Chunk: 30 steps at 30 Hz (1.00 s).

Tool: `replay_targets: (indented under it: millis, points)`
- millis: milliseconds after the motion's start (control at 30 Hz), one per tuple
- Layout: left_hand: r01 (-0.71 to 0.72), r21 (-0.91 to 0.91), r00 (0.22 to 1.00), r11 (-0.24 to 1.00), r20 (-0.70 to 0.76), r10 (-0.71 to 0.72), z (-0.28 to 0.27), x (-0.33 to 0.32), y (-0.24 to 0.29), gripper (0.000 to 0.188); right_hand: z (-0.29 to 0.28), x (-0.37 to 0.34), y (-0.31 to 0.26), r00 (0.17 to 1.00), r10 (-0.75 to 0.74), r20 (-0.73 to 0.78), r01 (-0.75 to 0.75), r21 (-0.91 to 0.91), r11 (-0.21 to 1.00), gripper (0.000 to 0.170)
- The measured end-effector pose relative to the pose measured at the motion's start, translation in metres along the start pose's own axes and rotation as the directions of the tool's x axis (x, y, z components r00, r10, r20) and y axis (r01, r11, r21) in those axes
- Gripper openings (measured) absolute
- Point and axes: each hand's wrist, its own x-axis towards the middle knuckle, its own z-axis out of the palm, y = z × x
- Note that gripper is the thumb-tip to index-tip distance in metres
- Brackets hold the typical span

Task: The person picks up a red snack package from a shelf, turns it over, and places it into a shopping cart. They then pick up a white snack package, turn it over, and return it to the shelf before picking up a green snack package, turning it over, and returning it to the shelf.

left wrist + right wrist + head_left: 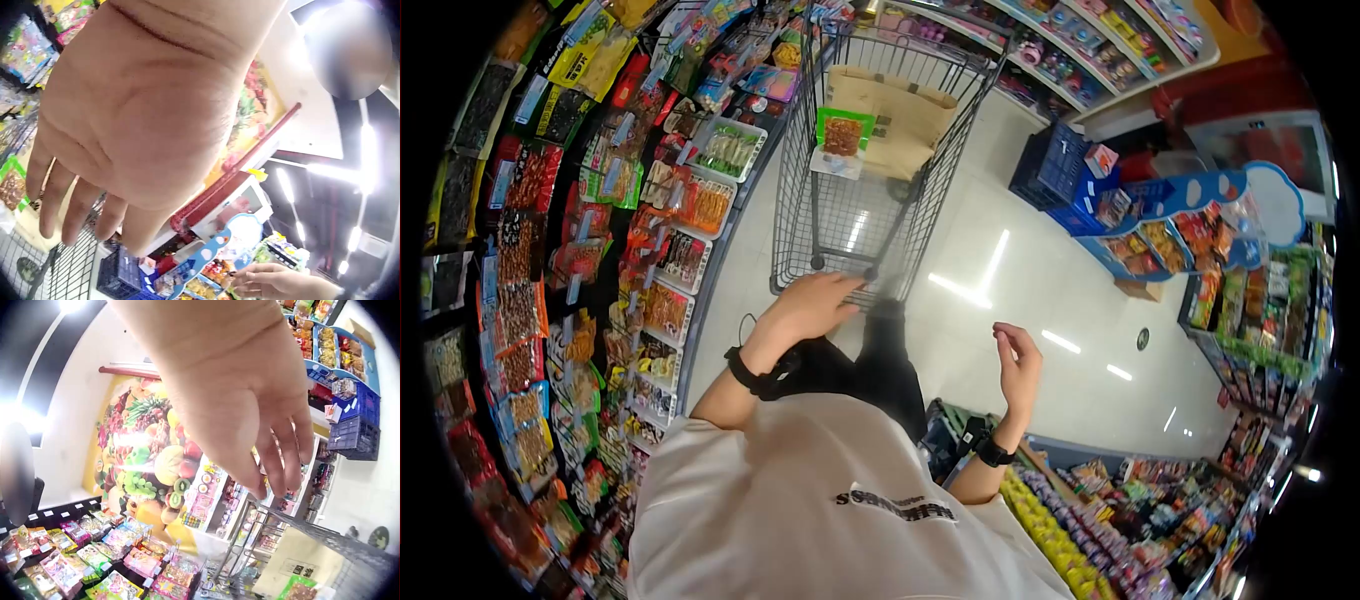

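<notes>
My left hand (805,305) is over the near end of a wire shopping cart (785,225), palm down with its fingers stretched out, and holds nothing. In the left wrist view its palm fills the upper part, fingers spread slightly. My right hand (1018,370) is raised over the floor to the right of the cart, its fingers loosely bent and nothing in them. Inside the cart are a tan paper or cardboard piece (910,120) and a green-bordered snack packet (841,135) with reddish-brown contents. The packet also shows at the bottom of the right wrist view.
Shelves of hanging snack packets (520,240) line the left side, with white trays (703,205) along their edge. To the right stand blue crates (1048,165) and a blue snack display (1145,250). A low snack bin (1090,540) is behind on the right. Tiled floor (1040,290) lies between.
</notes>
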Motion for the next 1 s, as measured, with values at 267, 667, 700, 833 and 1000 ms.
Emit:
replay_targets:
  millis: [267, 667, 700, 833, 1000]
  points:
    - [0.168, -0.128, 0.978, 0.977, -0.102, -0.181, -0.013, 0.072, -0.007, 0.049, -0.062, 0.175, 0.002, 0.956, -0.239, 0.17, 0.258, -0.102, 0.961, 0.019]
    - [0.237, -0.343, 0.91, 0.909, -0.25, -0.331, -0.044, 0.097, -0.068, 0.047, 0.041, 0.303, -0.06, 0.758, -0.311, 0.574, 0.393, -0.02, 0.919, 0.028]
    - [0.263, -0.32, 0.912, 0.91, -0.226, -0.343, -0.038, 0.105, -0.079, 0.047, 0.06, 0.312, -0.062, 0.735, -0.288, 0.614, 0.373, -0.012, 0.928, 0.028]
    - [0.292, -0.255, 0.917, 0.922, -0.199, -0.345, -0.016, 0.138, -0.117, 0.043, 0.148, 0.35, -0.054, 0.668, -0.221, 0.711, 0.355, -0.044, 0.934, 0.032]
    - [0.265, -0.343, 0.907, 0.901, -0.229, -0.353, 0.013, 0.167, -0.164, 0.037, 0.256, 0.392, -0.016, 0.612, -0.163, 0.774, 0.337, -0.069, 0.939, 0.035]
